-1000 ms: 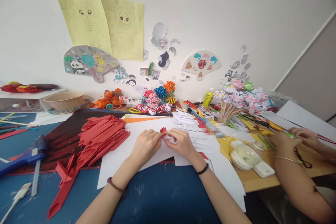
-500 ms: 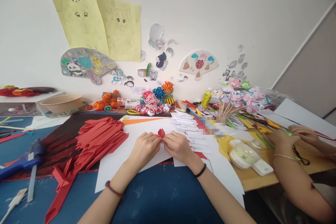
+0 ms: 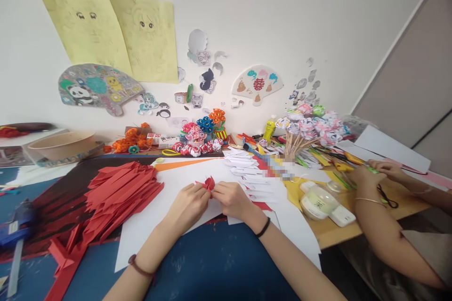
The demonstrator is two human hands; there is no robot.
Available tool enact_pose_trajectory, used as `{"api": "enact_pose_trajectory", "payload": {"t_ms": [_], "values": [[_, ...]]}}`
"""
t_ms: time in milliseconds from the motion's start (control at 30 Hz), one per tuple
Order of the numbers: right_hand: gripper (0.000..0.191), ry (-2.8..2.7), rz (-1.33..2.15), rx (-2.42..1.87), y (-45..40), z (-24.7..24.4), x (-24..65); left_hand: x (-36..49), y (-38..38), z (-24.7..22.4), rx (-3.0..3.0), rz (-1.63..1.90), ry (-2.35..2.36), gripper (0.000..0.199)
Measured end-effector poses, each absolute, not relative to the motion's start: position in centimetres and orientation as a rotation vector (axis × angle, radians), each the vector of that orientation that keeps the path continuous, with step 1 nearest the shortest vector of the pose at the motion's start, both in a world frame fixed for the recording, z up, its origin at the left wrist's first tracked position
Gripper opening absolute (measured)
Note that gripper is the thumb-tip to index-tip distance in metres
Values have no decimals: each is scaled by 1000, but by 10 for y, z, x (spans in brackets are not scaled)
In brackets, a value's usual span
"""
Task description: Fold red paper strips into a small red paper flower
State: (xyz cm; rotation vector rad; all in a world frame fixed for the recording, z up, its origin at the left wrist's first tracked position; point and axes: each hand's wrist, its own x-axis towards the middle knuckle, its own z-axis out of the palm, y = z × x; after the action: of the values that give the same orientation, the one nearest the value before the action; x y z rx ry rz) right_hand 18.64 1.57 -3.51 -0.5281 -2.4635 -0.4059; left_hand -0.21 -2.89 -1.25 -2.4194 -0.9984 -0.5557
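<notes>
Head view — both hands (image 3: 189,204) (image 3: 233,199) pinch red paper (image 3: 209,183); fingertips partly hidden.

Matt, smooth red paper strips (image 3: 120,193); glossy, clear plastic jar (image 3: 318,201); wooden table (image 3: 335,230).

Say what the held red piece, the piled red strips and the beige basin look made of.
Folded red piece: probably matte paper, judging by its thin, pointed folds.
Piled red strips: matte paper or thin card, with flat faces and straight creases.
Beige basin: likely smooth plastic, from its even colour and thin rim, though the view cannot settle it.
</notes>
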Motion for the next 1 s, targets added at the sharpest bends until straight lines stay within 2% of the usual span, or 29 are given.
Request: {"api": "enact_pose_trajectory", "payload": {"t_ms": [233, 567, 900, 1000], "values": [[22, -2459, -312, -537, 19, -38, 186, -4, -28, -10, -2518, -512, -1100, 17], [20, -2353, -73, -684, 23, -40, 186, -1, -35, 0, -2601, -775, -1406, 13], [14, -2144, -93, -841, 13, -29, 185, 1, -30, -3, -2418, -697, -1343, 16], [22, -2153, -155, -827, 11, -30, 183, 1, -29, -6, -2351, -687, -1375, 17]]}}
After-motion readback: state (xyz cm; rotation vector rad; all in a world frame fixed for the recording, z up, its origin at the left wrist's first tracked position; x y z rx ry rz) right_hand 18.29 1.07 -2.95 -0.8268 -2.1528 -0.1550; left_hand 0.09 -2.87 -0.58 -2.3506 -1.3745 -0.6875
